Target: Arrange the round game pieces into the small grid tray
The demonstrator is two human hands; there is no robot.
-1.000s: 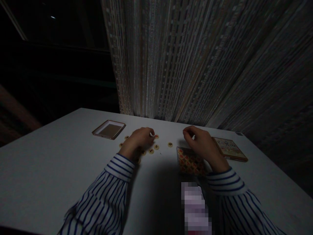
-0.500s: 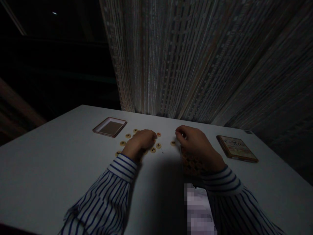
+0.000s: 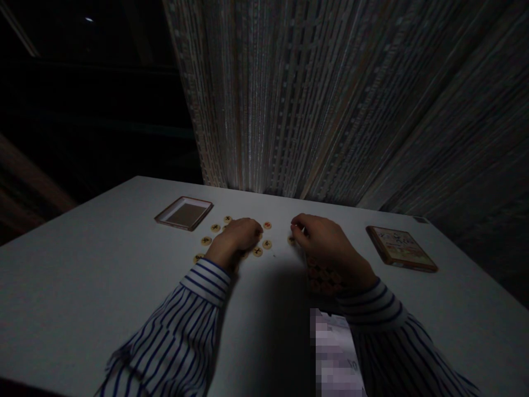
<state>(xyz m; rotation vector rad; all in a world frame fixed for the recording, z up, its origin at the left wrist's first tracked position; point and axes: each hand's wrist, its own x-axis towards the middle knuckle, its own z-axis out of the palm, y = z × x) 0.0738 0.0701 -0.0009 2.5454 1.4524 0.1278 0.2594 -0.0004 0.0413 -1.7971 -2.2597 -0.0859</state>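
Observation:
My left hand (image 3: 237,237) hovers low over a loose group of round xiangqi pieces, its fingers curled in. Whatever is in the fingers is hidden, and a partly covered piece lies by the fingertips. Around this hand several pieces show, such as a black-marked piece (image 3: 215,227), another black-marked piece (image 3: 266,244) and a red-marked piece (image 3: 268,225). My right hand (image 3: 326,242) is bent with a gap between thumb and forefinger. Just below those fingertips sits a single xiangqi piece (image 3: 291,240), partly covered. Under the right wrist, in shadow, is a tray of packed pieces (image 3: 324,275).
A shallow open box part (image 3: 185,226) lies at the left back of the white table (image 3: 103,286). On the right rests a flat box with a printed top (image 3: 400,242). A partly pixelated sheet-like object (image 3: 336,353) is at the near edge. A striped curtain (image 3: 264,110) hangs behind.
My right hand has shifted slightly left, so its fingertips now partly cover the single piece. The left hand is almost unmoved. The whole view has tilted a little.

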